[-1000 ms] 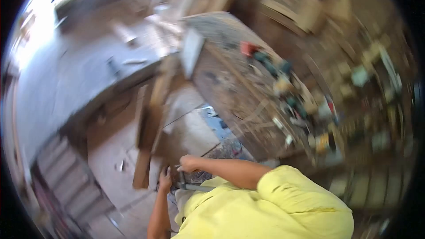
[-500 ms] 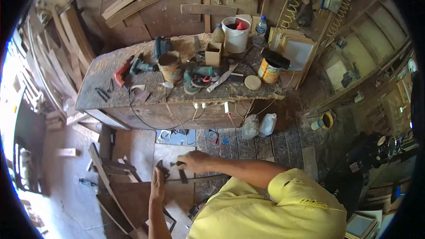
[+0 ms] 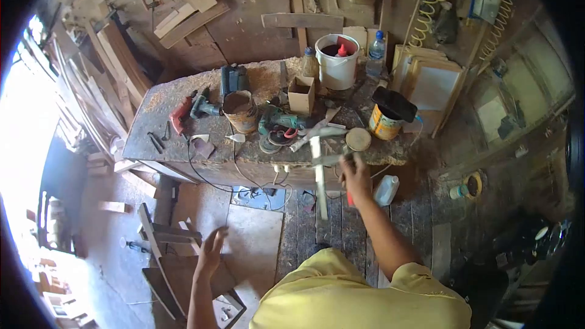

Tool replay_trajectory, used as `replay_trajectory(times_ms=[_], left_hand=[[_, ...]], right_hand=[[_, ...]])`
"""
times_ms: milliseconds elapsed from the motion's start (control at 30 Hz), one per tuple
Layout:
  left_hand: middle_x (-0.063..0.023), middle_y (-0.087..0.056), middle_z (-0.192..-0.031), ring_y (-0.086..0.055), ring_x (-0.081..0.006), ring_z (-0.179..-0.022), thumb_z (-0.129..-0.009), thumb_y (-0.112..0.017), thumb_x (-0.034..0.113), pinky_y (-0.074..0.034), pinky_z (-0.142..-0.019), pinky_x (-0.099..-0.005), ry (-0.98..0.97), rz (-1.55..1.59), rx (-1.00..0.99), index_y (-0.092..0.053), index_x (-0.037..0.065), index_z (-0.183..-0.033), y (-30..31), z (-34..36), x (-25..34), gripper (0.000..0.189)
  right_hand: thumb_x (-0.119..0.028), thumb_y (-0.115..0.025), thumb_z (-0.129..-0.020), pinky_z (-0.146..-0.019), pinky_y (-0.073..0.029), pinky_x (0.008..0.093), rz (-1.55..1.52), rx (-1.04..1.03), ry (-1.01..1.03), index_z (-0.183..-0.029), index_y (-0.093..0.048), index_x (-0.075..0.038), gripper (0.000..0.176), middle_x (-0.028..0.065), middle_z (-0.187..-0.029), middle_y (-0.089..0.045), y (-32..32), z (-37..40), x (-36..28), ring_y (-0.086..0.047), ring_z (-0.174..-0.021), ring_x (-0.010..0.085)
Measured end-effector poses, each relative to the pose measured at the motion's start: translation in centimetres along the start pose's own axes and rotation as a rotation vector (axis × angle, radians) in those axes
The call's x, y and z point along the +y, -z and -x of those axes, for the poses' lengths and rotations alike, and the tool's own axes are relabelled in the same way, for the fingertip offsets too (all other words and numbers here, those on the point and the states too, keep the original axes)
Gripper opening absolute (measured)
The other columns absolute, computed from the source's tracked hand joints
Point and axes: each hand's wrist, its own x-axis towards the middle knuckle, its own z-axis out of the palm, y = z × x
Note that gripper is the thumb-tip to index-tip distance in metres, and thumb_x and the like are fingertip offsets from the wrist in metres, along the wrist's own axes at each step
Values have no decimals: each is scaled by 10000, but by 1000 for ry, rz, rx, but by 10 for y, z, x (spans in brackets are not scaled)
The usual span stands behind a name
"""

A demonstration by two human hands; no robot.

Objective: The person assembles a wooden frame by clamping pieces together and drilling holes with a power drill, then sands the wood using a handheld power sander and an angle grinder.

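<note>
Over the near edge of the worktop (image 3: 139,141), a blurred, pale metal tool (image 3: 321,185) with a long blade and a short crosspiece hangs from the right hand (image 3: 357,178), whose grip pinches the crosspiece's end. Just beyond lie a round disc (image 3: 358,139) and a green power tool (image 3: 279,120); a yellow tin (image 3: 385,124) and a white bucket (image 3: 337,68) stand farther back. Well apart, the left hand (image 3: 210,254) has its grip open, nothing held, near some wooden boards (image 3: 159,250).

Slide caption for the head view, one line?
Right hand holds a long tool near a cluttered workbench; left hand open.
</note>
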Motion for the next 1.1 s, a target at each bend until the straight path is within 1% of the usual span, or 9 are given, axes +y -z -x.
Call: replay_trajectory(times_ms=[67, 100, 200, 467, 533, 567, 967, 1000, 1100], left_hand=[[-106, -667, -1149, -574, -179, -1108, -1013, -520, 363, -426, -966, -312, 159, -70, 64, -594, -20, -1260, 21, 32, -36, 462], [-107, -666, -1150, -574, -175, -1109, -1010, -518, 377, -429, -963, -308, 222, -50, 108, -602, -18, -1249, 32, 50, -66, 469], [14, -634, -955, -538, -69, -880, -1015, -523, 384, -440, -788, -242, 260, -64, 233, -641, 28, -1180, 47, 111, -137, 410], [-70, -702, -914, -676, -181, -765, -970, -566, 414, -508, -599, -355, 839, 90, 386, -627, 36, -1188, 34, 308, -293, 441], [-82, -672, -1035, -639, -185, -834, -948, -620, 416, -490, -586, -309, 881, 250, 463, -604, 72, -1193, 3, 343, -267, 423], [-51, -700, -985, -642, -142, -675, -972, -555, 430, -480, -488, -313, 903, 215, 435, -592, 112, -1041, -5, 363, -277, 327], [-155, -649, -1201, -626, -217, -976, -984, -578, 331, -522, -777, -350, 912, 267, 418, -503, 33, -1400, -78, 442, -288, 517], [-76, -710, -877, -674, -189, -754, -956, -576, 413, -513, -626, -352, 1028, -27, 401, -677, 32, -1107, -75, 445, -302, 423], [-122, -693, -825, -637, -209, -806, -923, -595, 473, -502, -749, -389, 1025, -157, 383, -677, -26, -1041, -81, 431, -241, 519]], right_hand=[[-327, -605, -970, -387, -375, 254, 136, 248, 139, -1103, -546, -25, 335, 43, -722, -586, -1, -77, 84, -515, -444, 111], [-299, -606, -970, -383, -399, 285, -337, 183, -34, -977, -548, -42, 263, 76, -739, -584, 0, -82, 35, -545, -456, 152], [-286, -575, -987, -378, -421, 322, -474, 218, -206, -1040, -516, -19, 278, 119, -783, -649, -6, -158, 60, -558, -456, 181], [-246, -545, -1001, -411, -419, 302, -467, 458, -306, -1100, -481, -144, 156, 82, -707, -591, -34, -278, 107, -522, -447, 177], [-239, -540, -1003, -418, -421, 302, -465, 486, -303, -1122, -463, -154, 165, 82, -706, -586, -38, -288, 112, -526, -455, 183], [-252, -555, -997, -402, -428, 287, -551, 543, -347, -1158, -462, -82, 252, 100, -710, -600, -39, -289, 108, -548, -462, 178], [-215, -555, -974, -648, -551, 374, -1047, 755, -377, -1213, -455, -12, 329, 168, -946, -657, -15, -354, 163, -654, -736, 268], [-212, -557, -965, -675, -555, 412, -1069, 764, -433, -1193, -502, 5, 319, 179, -962, -664, -14, -381, 192, -658, -760, 296], [-217, -564, -955, -694, -549, 423, -945, 639, -390, -1178, -523, 14, 324, 188, -969, -666, -11, -373, 176, -658, -773, 305]])
